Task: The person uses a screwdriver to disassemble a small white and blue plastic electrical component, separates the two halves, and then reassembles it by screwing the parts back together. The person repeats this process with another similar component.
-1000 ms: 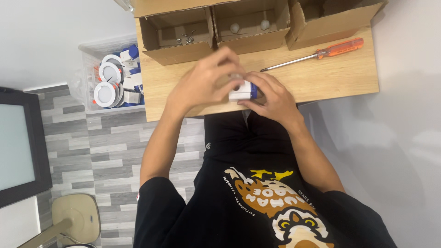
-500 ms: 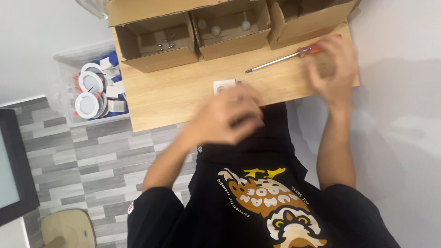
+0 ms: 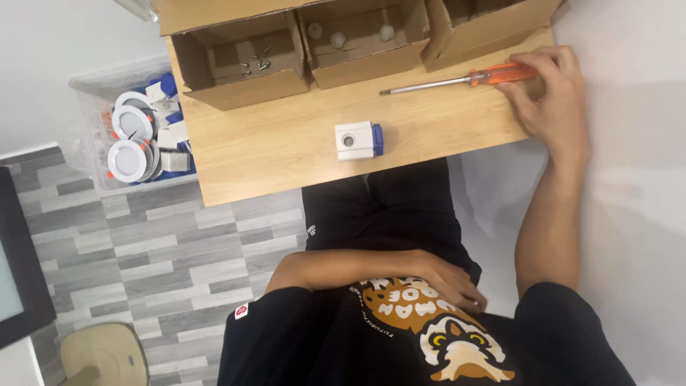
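Right hand (image 3: 554, 96) fingers on the orange handle of the screwdriver (image 3: 457, 80), loosely curled, not closed around it. Left hand (image 3: 443, 279) flat against the shirt, empty, well below the table (image 3: 286, 143). White-blue box (image 3: 359, 140) sits alone, below-left of the screwdriver tip.

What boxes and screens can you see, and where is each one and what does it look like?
Left cardboard box: back left of the wooden table, brown, open, small metal screws inside.
Middle cardboard box: beside it, brown, open, three small whitish round parts inside.
Right cardboard box: back right, brown, open, contents hidden.
Clear plastic bin: on the floor left of the table, holding round white lamps.
Screen: far left edge, dark frame, pale glass.
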